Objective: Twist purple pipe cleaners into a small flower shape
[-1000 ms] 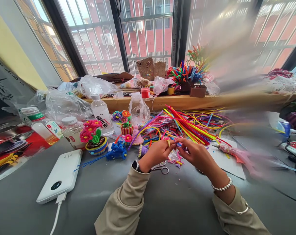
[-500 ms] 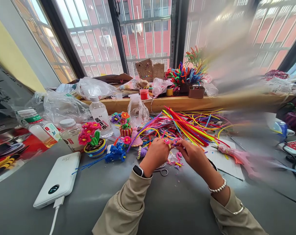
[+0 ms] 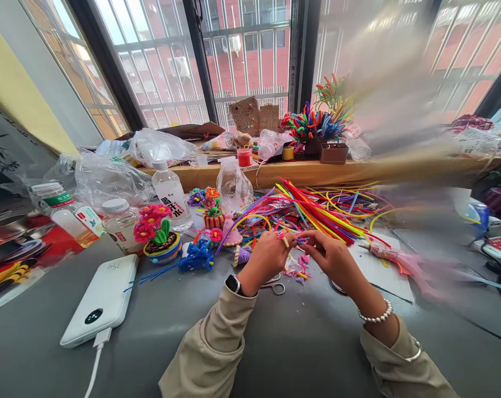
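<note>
My left hand (image 3: 266,257) is closed in a pinch on a small pink and purple pipe cleaner piece (image 3: 301,241) above the middle of the table. A pink and yellow bit (image 3: 283,239) shows at its fingers; whether it is worn or held I cannot tell. My right hand (image 3: 332,263) pinches the same piece from the other side, its fingertips close to the left ones. Below the hands lie pink and yellow pipe cleaner scraps (image 3: 302,273). Scissors (image 3: 277,288) lie partly hidden beside my left wrist. A purple fuzzy piece (image 3: 241,255) sits left of that hand.
Long coloured pipe cleaners (image 3: 317,213) are heaped behind the hands. At left stand a potted pipe cleaner flower (image 3: 157,235), a water bottle (image 3: 171,199) and a corded power bank (image 3: 101,301). A pink glue gun (image 3: 395,262) lies right. A smear blurs the right side.
My right hand has shifted slightly right and its fingers have changed position at the small piece. The left hand stays nearly in place. The whole view has moved a little.
</note>
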`<state>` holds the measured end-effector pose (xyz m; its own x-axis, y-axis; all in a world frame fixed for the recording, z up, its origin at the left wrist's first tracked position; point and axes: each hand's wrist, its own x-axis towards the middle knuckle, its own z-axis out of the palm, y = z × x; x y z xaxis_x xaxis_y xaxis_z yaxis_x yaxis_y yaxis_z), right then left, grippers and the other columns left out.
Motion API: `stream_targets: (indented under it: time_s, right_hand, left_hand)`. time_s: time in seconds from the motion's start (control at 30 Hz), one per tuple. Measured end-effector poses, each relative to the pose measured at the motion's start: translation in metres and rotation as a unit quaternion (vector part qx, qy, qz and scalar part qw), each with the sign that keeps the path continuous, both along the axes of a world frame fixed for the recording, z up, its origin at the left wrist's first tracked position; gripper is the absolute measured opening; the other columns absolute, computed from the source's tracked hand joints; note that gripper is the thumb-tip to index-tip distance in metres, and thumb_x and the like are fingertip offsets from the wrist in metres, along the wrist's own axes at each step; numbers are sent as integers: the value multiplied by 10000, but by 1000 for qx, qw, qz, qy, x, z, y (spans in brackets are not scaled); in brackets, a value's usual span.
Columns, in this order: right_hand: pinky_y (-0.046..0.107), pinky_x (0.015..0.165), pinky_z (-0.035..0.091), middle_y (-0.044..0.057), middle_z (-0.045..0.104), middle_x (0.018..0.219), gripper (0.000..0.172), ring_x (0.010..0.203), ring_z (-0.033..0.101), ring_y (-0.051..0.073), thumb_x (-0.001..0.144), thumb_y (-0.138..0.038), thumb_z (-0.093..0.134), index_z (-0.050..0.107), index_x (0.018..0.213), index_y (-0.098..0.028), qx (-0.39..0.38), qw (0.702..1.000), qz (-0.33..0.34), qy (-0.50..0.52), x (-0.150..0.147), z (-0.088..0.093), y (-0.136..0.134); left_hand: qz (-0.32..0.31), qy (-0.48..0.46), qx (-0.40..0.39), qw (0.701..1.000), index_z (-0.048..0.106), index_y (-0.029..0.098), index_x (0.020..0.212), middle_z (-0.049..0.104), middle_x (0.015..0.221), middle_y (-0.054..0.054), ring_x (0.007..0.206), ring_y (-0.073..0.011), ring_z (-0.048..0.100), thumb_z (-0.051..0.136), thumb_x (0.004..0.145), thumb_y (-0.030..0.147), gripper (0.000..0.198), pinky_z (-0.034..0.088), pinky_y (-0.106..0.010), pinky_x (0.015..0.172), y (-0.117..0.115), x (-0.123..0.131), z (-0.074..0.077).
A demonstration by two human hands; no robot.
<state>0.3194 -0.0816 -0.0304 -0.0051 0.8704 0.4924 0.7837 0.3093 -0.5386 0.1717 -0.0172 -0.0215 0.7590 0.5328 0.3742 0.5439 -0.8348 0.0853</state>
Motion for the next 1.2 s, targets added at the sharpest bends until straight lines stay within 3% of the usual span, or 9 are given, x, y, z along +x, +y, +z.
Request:
stream_targets:
  time_s: [0.3, 0.63, 0.97, 1.1, 1.2]
  right_hand:
    - [200, 445, 311, -46, 415, 532, 183, 456, 382, 89, 789, -323, 453, 521, 870, -174, -13, 997, -9, 69, -2, 5, -4]
    - [224, 551, 408, 26, 593, 739, 160, 600, 536, 128, 779, -318, 478, 548, 840, -188, -3, 992, 2, 123, -3, -1, 0]
    - [269, 682, 420, 41, 618, 827, 136, 767, 569, 170, 807, -257, 450, 571, 843, -208, 93, 994, -44, 21, -9, -6, 1]
    - [263, 655, 429, 47, 613, 836, 140, 747, 566, 164, 797, -281, 466, 567, 848, -198, 65, 995, -32, 65, -8, -8, 3]
    - [245, 610, 434, 51, 610, 834, 172, 734, 562, 158, 785, -320, 481, 563, 855, -186, 12, 989, 17, 145, -4, -6, 4]
  left_hand:
    - [-39, -69, -86, 993, 491, 179, 777, 542, 694, -13, 622, -126, 470, 233, 861, 314, 303, 310, -244, 584, 2, -2, 1]
    - [-51, -96, -109, 988, 476, 176, 732, 480, 631, 6, 571, -111, 414, 246, 857, 296, 288, 290, -233, 551, 3, -2, 1]
    - [-27, -114, -165, 979, 468, 183, 697, 447, 585, 20, 551, -108, 409, 238, 854, 337, 318, 297, -233, 556, 4, 0, -2]
    - [-22, -127, -196, 972, 457, 181, 686, 434, 583, 23, 553, -105, 402, 242, 850, 354, 320, 298, -231, 558, 5, -1, -3]
    - [-41, -149, -243, 958, 454, 178, 698, 422, 599, 24, 562, -101, 390, 248, 847, 366, 317, 299, -225, 549, 5, -3, -1]
